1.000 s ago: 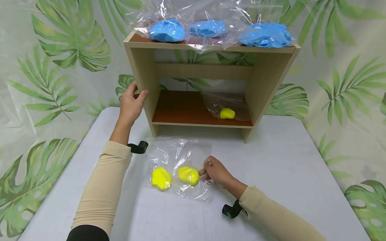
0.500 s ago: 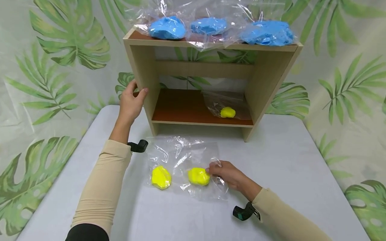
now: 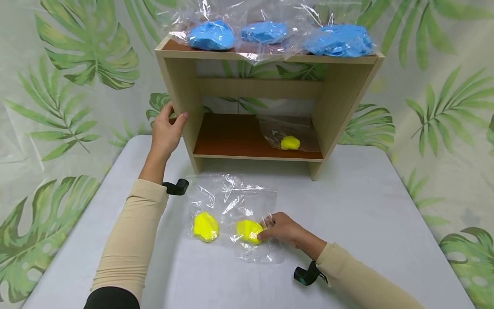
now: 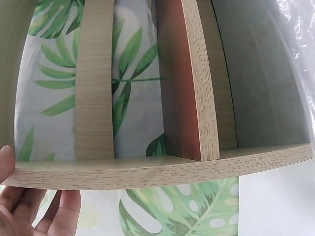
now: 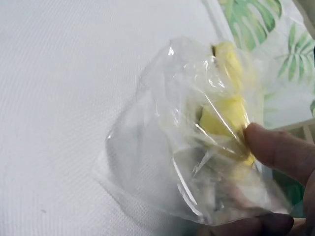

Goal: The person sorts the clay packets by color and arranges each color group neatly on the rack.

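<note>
My left hand (image 3: 167, 133) holds the left side panel of a small wooden shelf (image 3: 179, 94). In the left wrist view its thumb (image 4: 6, 164) lies on one face of the panel and the fingers on the other. My right hand (image 3: 283, 229) pinches a clear plastic bag (image 3: 258, 201) around a yellow clay-like lump (image 3: 247, 231) inside it. In the right wrist view the thumb (image 5: 275, 145) presses at the lump through crinkled plastic. Just left of it, another clear bag with a yellow lump (image 3: 206, 226) lies on the table, the two bags overlapping.
Several clear bags with blue lumps (image 3: 211, 35) rest along the shelf's top board. On the brown lower board (image 3: 227, 137) a bag with a smaller yellow lump (image 3: 290, 143) lies at the right. A white-covered table (image 3: 355, 201) stands before a leaf-patterned backdrop (image 3: 444, 107).
My right hand first drew its bag to the right, then shifted slightly back left and down, its thumb now over the yellow lump. The left hand stays on the shelf panel.
</note>
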Available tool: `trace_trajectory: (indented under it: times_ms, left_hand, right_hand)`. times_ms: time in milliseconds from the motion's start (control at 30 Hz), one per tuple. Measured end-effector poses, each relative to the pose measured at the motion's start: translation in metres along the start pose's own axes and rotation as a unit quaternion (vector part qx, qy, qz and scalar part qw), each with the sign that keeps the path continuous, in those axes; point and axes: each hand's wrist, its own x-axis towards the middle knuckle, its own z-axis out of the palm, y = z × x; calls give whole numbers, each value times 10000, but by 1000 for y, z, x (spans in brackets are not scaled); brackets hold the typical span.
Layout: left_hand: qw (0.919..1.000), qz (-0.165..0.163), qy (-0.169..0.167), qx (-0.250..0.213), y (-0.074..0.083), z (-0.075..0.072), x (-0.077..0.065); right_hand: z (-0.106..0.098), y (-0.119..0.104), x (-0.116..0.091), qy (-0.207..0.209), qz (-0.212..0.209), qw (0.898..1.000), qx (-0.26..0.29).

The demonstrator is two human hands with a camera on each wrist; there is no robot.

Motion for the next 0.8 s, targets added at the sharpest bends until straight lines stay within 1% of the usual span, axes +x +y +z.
trace_trajectory:
  times_ms: [267, 400, 467, 567, 700, 800]
  left_hand:
    - [10000, -62, -5, -24, 0, 0, -1]
    - [10000, -10, 32, -39, -1, 1, 0]
    - [10000, 21, 46, -54, -1, 1, 1]
    - [10000, 38, 49, -33, 0, 2, 1]
    - [10000, 44, 46, -16, 0, 2, 2]
    - [10000, 44, 46, -43, 0, 2, 3]
  right_hand:
    - [6, -3, -4, 109, -601, 9979, -229]
    - [3, -8, -9, 155, -696, 9972, -243]
    - [1, -9, -10, 144, -643, 9978, -99]
    - [-2, -7, -9, 83, -415, 9979, 493]
    - [-6, 0, -6, 65, 47, 9915, 1299]
    - [-8, 6, -5, 56, 292, 9884, 1487]
